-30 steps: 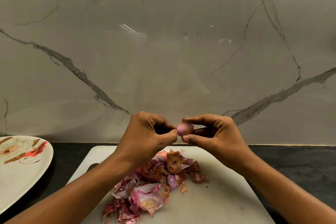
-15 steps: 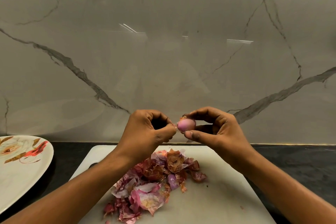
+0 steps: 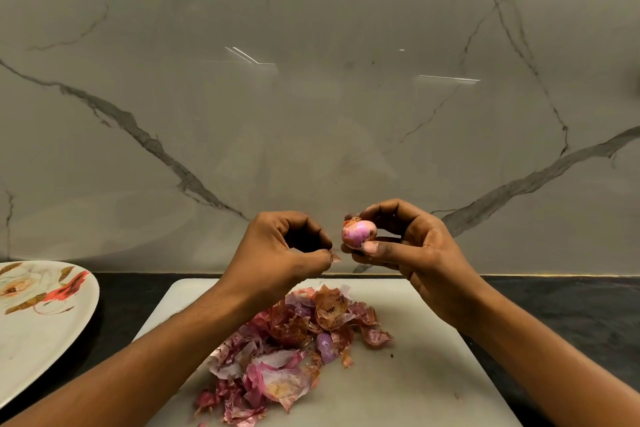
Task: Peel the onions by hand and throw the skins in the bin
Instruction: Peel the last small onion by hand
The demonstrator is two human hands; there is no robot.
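Midair, right hand (image 3: pixel 412 246) grips small pink onion (image 3: pixel 358 234); left hand (image 3: pixel 280 251) pinches skin scrap (image 3: pixel 335 257) above peel pile (image 3: pixel 291 354) on white cutting board (image 3: pixel 408 388).

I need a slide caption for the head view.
Right hand holds an onion; left hand pinches a skin scrap; skins lie on the board.

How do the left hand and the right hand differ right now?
The left hand pinches a small scrap of skin between thumb and fingertip; the right hand grips the pink onion in its fingertips. The left hand sits slightly lower than the right hand. Both are held above the cutting board and its pile of skins.
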